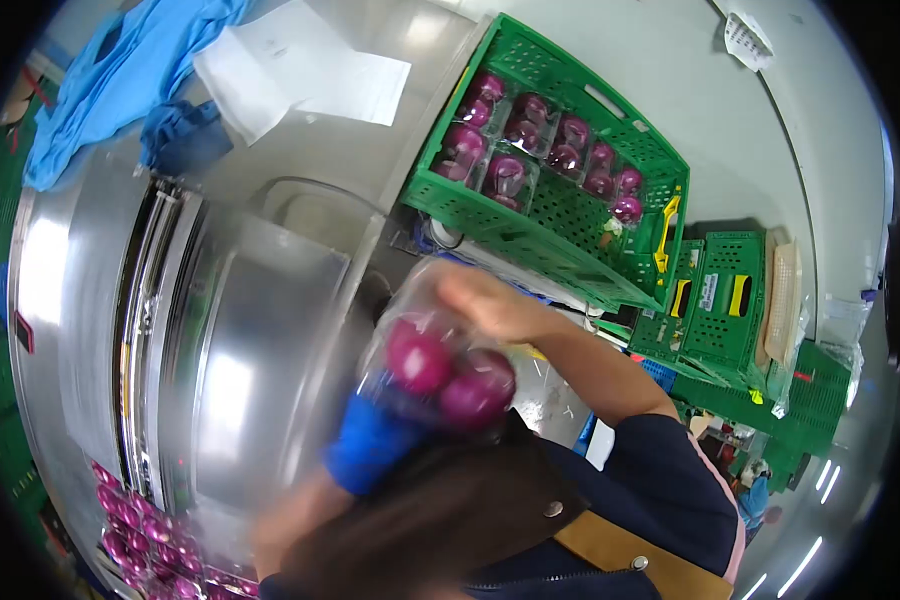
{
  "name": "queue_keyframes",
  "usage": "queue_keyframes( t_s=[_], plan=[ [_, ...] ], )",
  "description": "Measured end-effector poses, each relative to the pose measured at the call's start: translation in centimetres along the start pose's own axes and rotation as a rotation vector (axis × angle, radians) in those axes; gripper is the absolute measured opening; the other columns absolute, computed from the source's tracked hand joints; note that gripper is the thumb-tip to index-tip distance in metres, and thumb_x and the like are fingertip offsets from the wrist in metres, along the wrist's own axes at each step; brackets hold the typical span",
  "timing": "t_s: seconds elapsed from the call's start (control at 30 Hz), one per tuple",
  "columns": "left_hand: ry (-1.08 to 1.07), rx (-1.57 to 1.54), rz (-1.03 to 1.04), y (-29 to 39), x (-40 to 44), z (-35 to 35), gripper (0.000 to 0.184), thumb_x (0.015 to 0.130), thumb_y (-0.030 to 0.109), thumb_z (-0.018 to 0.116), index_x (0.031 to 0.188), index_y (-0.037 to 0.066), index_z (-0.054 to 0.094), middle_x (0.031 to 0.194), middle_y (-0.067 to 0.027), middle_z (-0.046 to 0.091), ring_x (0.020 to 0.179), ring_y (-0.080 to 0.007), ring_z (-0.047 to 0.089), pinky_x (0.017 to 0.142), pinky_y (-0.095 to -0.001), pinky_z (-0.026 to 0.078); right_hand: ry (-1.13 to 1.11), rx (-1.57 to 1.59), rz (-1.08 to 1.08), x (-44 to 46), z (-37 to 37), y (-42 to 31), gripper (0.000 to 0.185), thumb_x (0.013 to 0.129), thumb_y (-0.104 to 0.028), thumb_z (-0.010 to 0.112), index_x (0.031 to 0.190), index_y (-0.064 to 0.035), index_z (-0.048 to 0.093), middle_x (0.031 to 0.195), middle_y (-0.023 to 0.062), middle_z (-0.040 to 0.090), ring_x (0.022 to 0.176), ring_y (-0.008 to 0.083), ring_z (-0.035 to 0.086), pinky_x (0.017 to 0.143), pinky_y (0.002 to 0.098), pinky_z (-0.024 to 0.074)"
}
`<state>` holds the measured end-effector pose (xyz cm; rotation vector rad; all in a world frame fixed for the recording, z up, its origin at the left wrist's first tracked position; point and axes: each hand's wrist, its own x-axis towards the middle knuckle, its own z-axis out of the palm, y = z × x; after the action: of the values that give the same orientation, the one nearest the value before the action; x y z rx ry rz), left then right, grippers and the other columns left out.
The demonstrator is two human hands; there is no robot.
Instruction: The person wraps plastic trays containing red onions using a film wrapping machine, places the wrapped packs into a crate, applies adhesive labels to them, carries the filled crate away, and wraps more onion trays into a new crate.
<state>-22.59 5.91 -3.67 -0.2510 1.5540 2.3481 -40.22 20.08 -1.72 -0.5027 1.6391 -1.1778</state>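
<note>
In front of my body a clear plastic pack of red onions (418, 358) is held between both hands, blurred by motion. My right hand (485, 305), bare, grips the upper end of the pack. My left hand (375, 440), in a blue glove, is around its lower left side. Beyond them stands a green crate (570, 255), with several packs of red onions (507, 177) in two rows inside it.
A steel machine surface (270, 370) lies to the left, with more packed onions (135, 530) at the lower left. White sheets (300, 70) and blue cloth (120, 75) lie at the upper left. More green crates (720, 295) stand at the right.
</note>
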Motion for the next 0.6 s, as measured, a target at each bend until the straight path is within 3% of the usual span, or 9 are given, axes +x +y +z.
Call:
queue_keyframes(
  t_s=[0.07,0.1,0.13,0.2,0.27,0.37,0.47,0.57,0.6],
  plan=[
    [-0.067,-1.263,-0.408,-0.3,3.0,1.0,0.054,0.090,0.042,0.054,0.130,0.007,0.049,0.122,-0.0141,0.055,0.117,-0.0279,0.051,0.103,-0.0470,0.037,0.440,-0.410,-0.091,-1.3,-4.9,3.8,0.053,0.100,-0.045,0.029,0.120,-0.0029,0.054,0.116,0.0107,0.057,0.107,0.0218,0.052,0.096,0.0350,0.0385],
    [0.039,-1.155,-0.450,1.9,4.5,1.5,0.052,0.095,0.040,0.046,0.133,0.005,0.045,0.126,-0.0159,0.053,0.122,-0.0280,0.047,0.103,-0.0440,0.036,0.568,-0.005,0.127,-1.4,-8.3,5.1,0.064,0.098,-0.054,0.023,0.126,-0.0037,0.051,0.123,0.0120,0.055,0.115,0.0237,0.049,0.102,0.0358,0.0350],
    [0.044,-0.958,-0.356,3.4,5.0,1.5,0.055,0.093,0.042,0.047,0.134,0.005,0.044,0.127,-0.0159,0.053,0.120,-0.0281,0.048,0.103,-0.0441,0.037,0.715,0.404,0.103,-1.4,-11.5,6.1,0.070,0.096,-0.060,0.023,0.130,-0.0044,0.048,0.129,0.0125,0.052,0.123,0.0262,0.045,0.105,0.0364,0.0326],
    [0.053,-0.563,-0.172,5.3,5.9,1.2,0.061,0.090,0.045,0.048,0.136,0.005,0.043,0.129,-0.0161,0.053,0.116,-0.0284,0.052,0.103,-0.0444,0.037,0.982,0.590,0.012,-1.8,-17.5,6.9,0.082,0.086,-0.071,0.036,0.136,-0.0057,0.039,0.128,0.0125,0.052,0.117,0.0268,0.051,0.102,0.0487,0.0380],
    [0.038,-0.487,-0.145,5.3,5.6,-0.3,0.061,0.091,0.044,0.047,0.136,0.003,0.042,0.128,-0.0192,0.054,0.107,-0.0278,0.058,0.098,-0.0410,0.042,1.084,0.366,-0.080,-2.5,-24.8,12.9,0.083,0.085,-0.070,0.041,0.131,-0.0013,0.044,0.123,0.0126,0.055,0.109,0.0257,0.056,0.095,0.0435,0.0439],
    [0.192,-0.447,-0.242,5.2,5.1,-1.8,0.063,0.090,0.045,0.048,0.135,0.002,0.044,0.123,-0.0204,0.056,0.099,-0.0267,0.062,0.090,-0.0384,0.048,1.303,0.232,0.083,-2.1,-29.6,19.3,0.081,0.086,-0.068,0.043,0.121,0.0042,0.053,0.114,0.0144,0.059,0.099,0.0252,0.058,0.086,0.0383,0.0458],
    [0.328,-0.462,-0.288,4.0,4.3,-3.3,0.065,0.089,0.045,0.049,0.135,0.000,0.042,0.119,-0.0199,0.059,0.098,-0.0264,0.062,0.089,-0.0380,0.048,1.302,-0.101,0.331,-0.9,-29.2,21.9,0.080,0.087,-0.066,0.043,0.111,0.0087,0.059,0.105,0.0146,0.060,0.093,0.0245,0.058,0.078,0.0345,0.0449],
    [0.383,-0.468,-0.275,4.1,3.3,-4.7,0.065,0.089,0.044,0.049,0.135,-0.001,0.041,0.116,-0.0201,0.060,0.095,-0.0263,0.062,0.088,-0.0378,0.048,1.187,0.032,0.490,0.8,-29.5,26.6,0.072,0.088,-0.061,0.048,0.096,0.0084,0.065,0.086,0.0145,0.063,0.075,0.0211,0.059,0.062,0.0380,0.0456],
    [0.420,-0.500,-0.275,3.9,2.8,-5.1,0.065,0.089,0.044,0.049,0.135,-0.001,0.041,0.116,-0.0203,0.060,0.094,-0.0263,0.063,0.088,-0.0376,0.048,1.191,0.060,0.554,1.5,-29.0,26.0,0.082,0.087,-0.066,0.043,0.105,0.0115,0.060,0.094,0.0150,0.061,0.080,0.0236,0.058,0.068,0.0372,0.0450]
  ],
)
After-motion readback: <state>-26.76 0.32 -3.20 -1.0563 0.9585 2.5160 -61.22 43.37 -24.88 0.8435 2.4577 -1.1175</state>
